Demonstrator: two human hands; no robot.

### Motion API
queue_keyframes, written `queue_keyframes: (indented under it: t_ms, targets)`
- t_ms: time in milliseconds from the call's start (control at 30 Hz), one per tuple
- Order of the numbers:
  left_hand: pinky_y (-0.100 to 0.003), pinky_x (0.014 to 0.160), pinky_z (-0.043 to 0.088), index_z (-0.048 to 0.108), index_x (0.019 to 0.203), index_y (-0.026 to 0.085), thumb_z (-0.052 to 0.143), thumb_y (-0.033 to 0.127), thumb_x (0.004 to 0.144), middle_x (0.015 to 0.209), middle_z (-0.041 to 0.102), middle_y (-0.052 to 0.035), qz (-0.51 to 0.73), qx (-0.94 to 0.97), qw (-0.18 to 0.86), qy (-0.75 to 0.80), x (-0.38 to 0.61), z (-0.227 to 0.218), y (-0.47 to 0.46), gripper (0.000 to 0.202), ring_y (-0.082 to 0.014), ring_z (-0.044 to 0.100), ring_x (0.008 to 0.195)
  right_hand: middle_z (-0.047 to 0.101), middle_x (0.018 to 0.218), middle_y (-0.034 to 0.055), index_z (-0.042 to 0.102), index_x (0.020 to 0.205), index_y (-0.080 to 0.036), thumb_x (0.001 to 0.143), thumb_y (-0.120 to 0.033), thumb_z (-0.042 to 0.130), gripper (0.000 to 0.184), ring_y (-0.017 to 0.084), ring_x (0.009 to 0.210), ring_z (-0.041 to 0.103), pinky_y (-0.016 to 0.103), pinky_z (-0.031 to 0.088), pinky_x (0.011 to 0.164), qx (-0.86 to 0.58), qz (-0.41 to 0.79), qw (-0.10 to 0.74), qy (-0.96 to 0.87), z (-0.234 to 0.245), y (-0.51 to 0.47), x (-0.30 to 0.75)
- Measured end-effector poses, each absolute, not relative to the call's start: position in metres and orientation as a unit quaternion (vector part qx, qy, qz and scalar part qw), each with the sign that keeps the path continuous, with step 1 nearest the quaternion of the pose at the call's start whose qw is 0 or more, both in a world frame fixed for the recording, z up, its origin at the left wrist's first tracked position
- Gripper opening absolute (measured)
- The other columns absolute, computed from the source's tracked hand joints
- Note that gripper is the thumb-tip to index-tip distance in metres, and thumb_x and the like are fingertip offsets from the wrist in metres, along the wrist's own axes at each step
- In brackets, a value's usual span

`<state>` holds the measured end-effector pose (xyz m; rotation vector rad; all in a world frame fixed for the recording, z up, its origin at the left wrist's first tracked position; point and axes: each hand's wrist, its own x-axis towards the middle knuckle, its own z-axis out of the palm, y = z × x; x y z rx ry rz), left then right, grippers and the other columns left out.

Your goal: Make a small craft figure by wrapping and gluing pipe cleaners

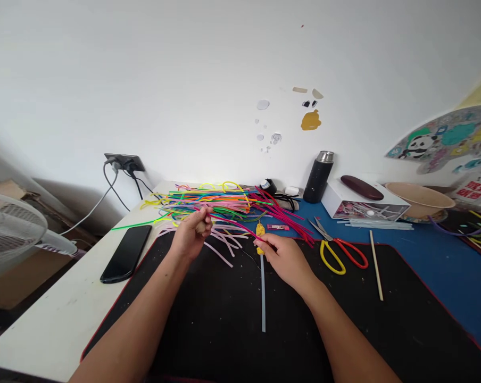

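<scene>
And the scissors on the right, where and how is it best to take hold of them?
I would take the scissors by the yellow loop and red loop, the right hand coming from the near side, slightly from above. They lie flat, with both loops nearer and the parted blades pointing away, towards the wall.

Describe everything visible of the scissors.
The scissors have silvery, metal-looking blades and two smooth, plastic-looking handle loops, one yellow, one red. They lie flat with the blades parted, pointing up and left in the picture. The loops rest on the black mat; the blades reach past its far edge over the blue tabletop. They sit right of the right hand, which does not touch them.
</scene>
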<state>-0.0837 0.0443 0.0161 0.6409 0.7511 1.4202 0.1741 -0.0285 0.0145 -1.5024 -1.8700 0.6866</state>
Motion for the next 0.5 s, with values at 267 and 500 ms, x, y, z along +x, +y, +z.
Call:
queue_keyframes:
  t_ms: [267,500]
  targets:
    - [-0.025,0.066,0.062,0.067,0.121,0.011,0.075,0.015,0.084,0.087,0.073,-0.0095,0.569,0.204,0.740,0.297,-0.078,0.018,0.042,0.038,-0.0176,0.071,0.076,0.057,0.064,-0.0014,0.072,0.095,-0.017,0.099,-0.058,0.054,0.044,0.012,0.050,0.045,0.026,0.035,0.052,-0.542,0.399,0.468,-0.573,0.007,-0.018,0.179]
    - [-0.028,0.091,0.064,0.066,0.123,0.010,0.072,-0.003,0.078,0.105,0.079,-0.0154,0.523,0.275,0.745,0.310,-0.065,0.012,0.034,0.047,-0.0218,0.079,0.098,0.050,0.064,-0.0033,0.076,0.102,-0.015,0.091,-0.063,0.066,0.050,0.011,0.053,0.041,0.025,0.029,0.049,-0.531,0.438,0.507,-0.518,0.003,-0.017,0.176]
